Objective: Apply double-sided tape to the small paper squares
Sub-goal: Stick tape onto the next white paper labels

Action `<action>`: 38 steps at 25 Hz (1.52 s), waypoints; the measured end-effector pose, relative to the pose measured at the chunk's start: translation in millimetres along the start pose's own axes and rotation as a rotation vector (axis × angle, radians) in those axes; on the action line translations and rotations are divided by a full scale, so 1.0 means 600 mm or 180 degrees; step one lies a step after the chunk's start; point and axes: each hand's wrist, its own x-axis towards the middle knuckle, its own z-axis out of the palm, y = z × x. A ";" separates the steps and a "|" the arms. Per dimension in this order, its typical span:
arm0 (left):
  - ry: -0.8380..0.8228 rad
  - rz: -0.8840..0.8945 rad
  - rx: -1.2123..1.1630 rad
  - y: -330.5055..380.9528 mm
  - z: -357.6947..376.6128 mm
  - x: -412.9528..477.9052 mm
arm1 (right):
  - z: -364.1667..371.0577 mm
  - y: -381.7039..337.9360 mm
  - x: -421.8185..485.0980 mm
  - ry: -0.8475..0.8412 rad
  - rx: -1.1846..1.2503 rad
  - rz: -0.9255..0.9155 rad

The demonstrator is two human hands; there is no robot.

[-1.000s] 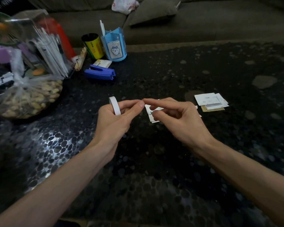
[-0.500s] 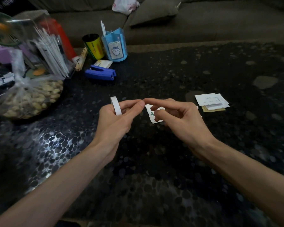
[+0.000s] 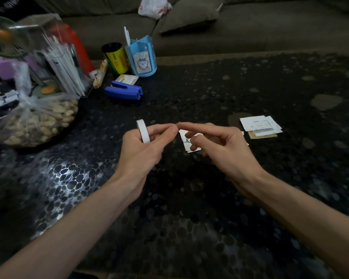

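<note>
Our left grip (image 3: pixel 143 150) is clenched round the tape roll (image 3: pixel 143 130), held on edge above the tabletop (image 3: pixel 189 198), with thumb and forefinger reaching out to the right of the roll. Our right grip (image 3: pixel 220 150) meets them there fingertip to fingertip, forefinger straight, other fingers curled; we cannot tell whether it pinches a tape end. 1 paper square (image 3: pixel 186 141) lies flat on the tabletop just right of the roll, partly hidden under our right fingers. A paper stack (image 3: pixel 258 125) lies farther right of the roll, and a stapler (image 3: pixel 124 92) lies beyond the roll.
</note>
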 end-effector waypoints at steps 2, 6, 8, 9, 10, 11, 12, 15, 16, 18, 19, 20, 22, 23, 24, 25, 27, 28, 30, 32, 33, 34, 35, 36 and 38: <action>0.0013 0.0011 0.0006 0.000 0.001 0.000 | 0.000 -0.001 0.000 0.0003 -0.0004 0.0004; 0.0019 -0.0018 0.0017 0.000 0.001 0.001 | -0.002 -0.002 -0.001 0.0001 -0.0003 0.0030; 0.0017 0.0001 0.0008 0.000 0.000 0.000 | -0.002 -0.002 -0.001 0.0016 0.0016 0.0034; 0.0013 0.0011 0.0010 0.000 0.001 0.000 | -0.002 -0.001 0.000 0.0028 0.0022 0.0032; 0.0008 0.0018 0.0026 0.000 0.001 0.000 | -0.002 -0.001 0.000 0.0036 0.0020 0.0031; 0.0004 0.0020 0.0050 0.000 0.001 -0.001 | -0.002 -0.001 0.000 0.0038 0.0012 0.0026; 0.0000 0.0022 0.0065 0.001 0.001 -0.001 | -0.002 -0.001 0.000 0.0031 0.0004 0.0021; -0.0007 0.0022 0.0000 0.000 0.001 -0.001 | -0.002 0.000 0.000 0.0027 0.0010 0.0034; -0.0003 0.0019 -0.0017 -0.001 0.001 0.000 | -0.002 -0.001 0.000 0.0031 0.0035 0.0048; 0.0018 0.0017 -0.0015 -0.002 0.001 0.001 | -0.002 0.000 0.000 0.0024 0.0077 0.0060; 0.0023 0.0018 -0.0009 -0.002 0.002 0.002 | -0.002 0.000 0.001 0.0013 0.0077 0.0058; 0.0022 0.0022 0.0001 -0.002 0.002 0.002 | -0.002 0.000 0.001 0.0003 0.0071 0.0059; 0.0015 0.0034 0.0028 -0.001 0.003 0.001 | -0.001 0.002 0.002 -0.0004 0.0063 0.0058; 0.0015 0.0034 0.0036 0.000 0.003 0.000 | -0.001 0.003 0.002 -0.0004 0.0059 0.0048; 0.0016 0.0026 0.0035 0.000 0.003 -0.001 | -0.001 0.003 0.002 -0.0010 0.0052 0.0038; 0.0015 0.0016 0.0034 0.001 0.003 -0.001 | -0.001 0.003 0.002 -0.0018 0.0048 0.0032; 0.0005 0.0001 0.0038 0.003 0.003 -0.002 | -0.001 0.002 0.002 -0.0009 0.0059 0.0035; 0.0002 0.0000 0.0051 0.003 0.003 -0.002 | -0.002 0.001 0.002 0.0003 0.0065 0.0038; 0.0000 0.0006 0.0097 0.004 0.002 -0.002 | -0.001 0.000 0.002 0.0012 0.0064 0.0034; 0.0010 0.0016 0.0120 0.004 0.002 -0.003 | -0.001 0.000 0.001 0.0001 0.0044 0.0033; 0.0020 0.0015 0.0119 0.004 0.002 -0.002 | -0.001 0.000 0.002 -0.0005 0.0035 0.0035; 0.0026 0.0012 0.0111 0.004 0.002 -0.002 | -0.001 0.001 0.002 -0.0007 0.0031 0.0037; 0.0030 0.0009 0.0093 0.004 0.002 -0.003 | -0.001 0.001 0.002 -0.0009 0.0035 0.0035; 0.0027 0.0004 0.0061 0.004 0.002 -0.003 | -0.002 0.001 0.002 -0.0006 0.0041 0.0033; 0.0017 -0.0006 -0.0006 0.003 0.001 -0.002 | -0.001 0.000 0.002 0.0000 0.0041 0.0032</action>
